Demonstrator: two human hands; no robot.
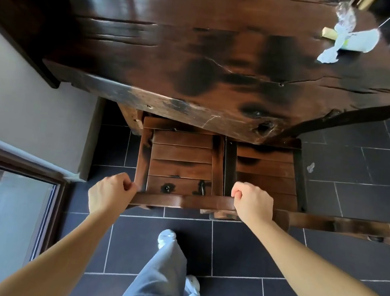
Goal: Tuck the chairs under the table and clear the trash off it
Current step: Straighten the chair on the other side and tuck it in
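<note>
A heavy dark wooden table (201, 50) fills the upper half of the view. Below its near edge stands a slatted wooden chair (182, 163), its seat partly under the tabletop. My left hand (109, 194) grips the left end of this chair's top rail, and my right hand (251, 201) grips the right end. A second wooden chair (267, 171) stands right beside it, also partly under the table. Trash lies at the table's far right: a crumpled white tissue (329, 55), a tipped paper cup (360, 40), a clear plastic bottle (345, 15) and a small yellow piece (328, 32).
A grey wall (22, 102) and a framed glass door (4, 210) close off the left side. Dark floor tiles (358, 168) spread to the right, with a small white scrap (310, 167) lying on them. My legs and white shoes (167, 236) are below.
</note>
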